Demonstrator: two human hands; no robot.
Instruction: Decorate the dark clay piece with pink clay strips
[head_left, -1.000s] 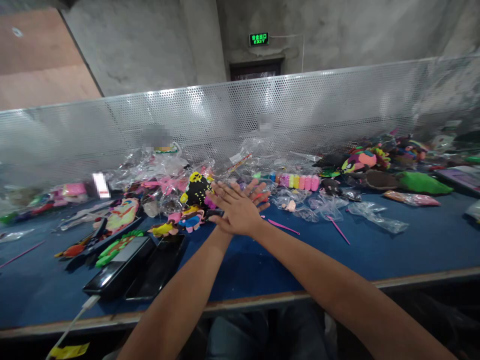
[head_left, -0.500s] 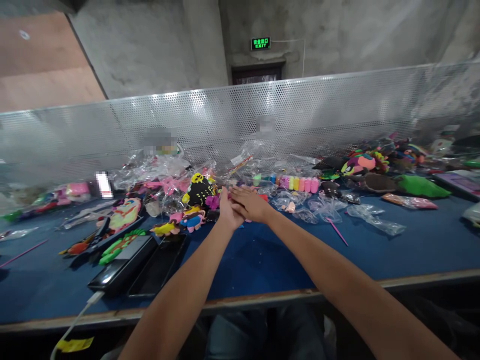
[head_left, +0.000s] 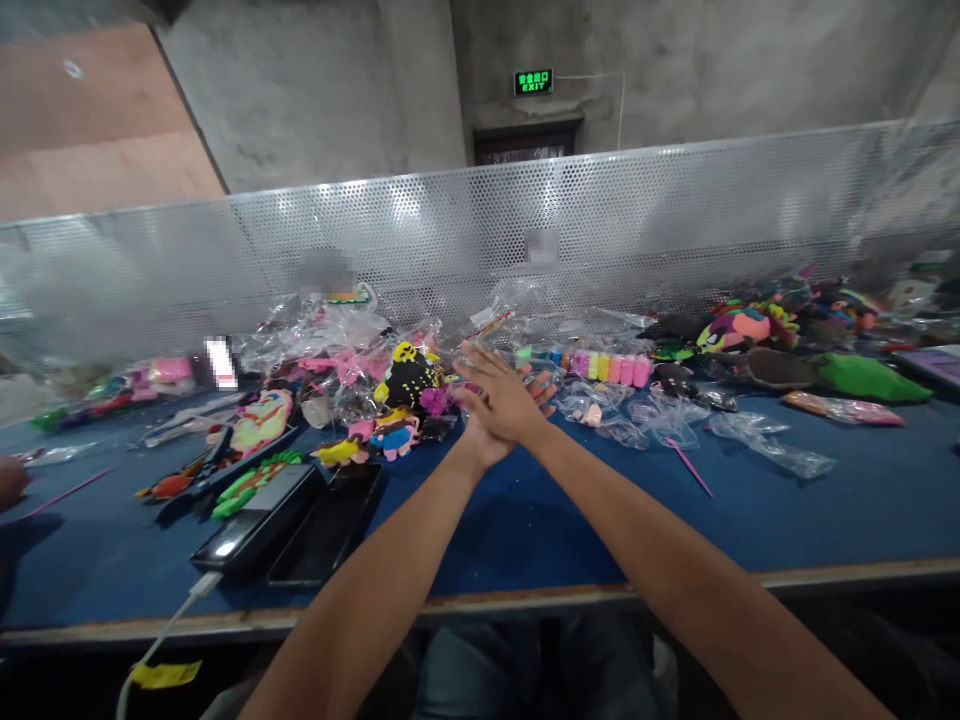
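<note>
Above the middle of the blue table, my two hands lie palm against palm. My right hand is on top, its fingers straight and a little spread. Underneath is my left hand, its fingertips showing past the right hand's edge, stretched out too. Whether anything lies between the palms is hidden. Just left of the hands sit a black figure with yellow spots, a purple piece and a small blue-and-pink figure. A row of coloured clay blocks stands behind them to the right.
A power bank with a white cable and a dark phone lie at the left front. Clear plastic bags and a pink stick are to the right. A perforated metal screen closes the back. Part of another person's hand shows at the left edge.
My right hand has turned and slid across the left, its fingers now more spread and the left fingertips showing beyond it. Another person's hand has come in at the left edge.
</note>
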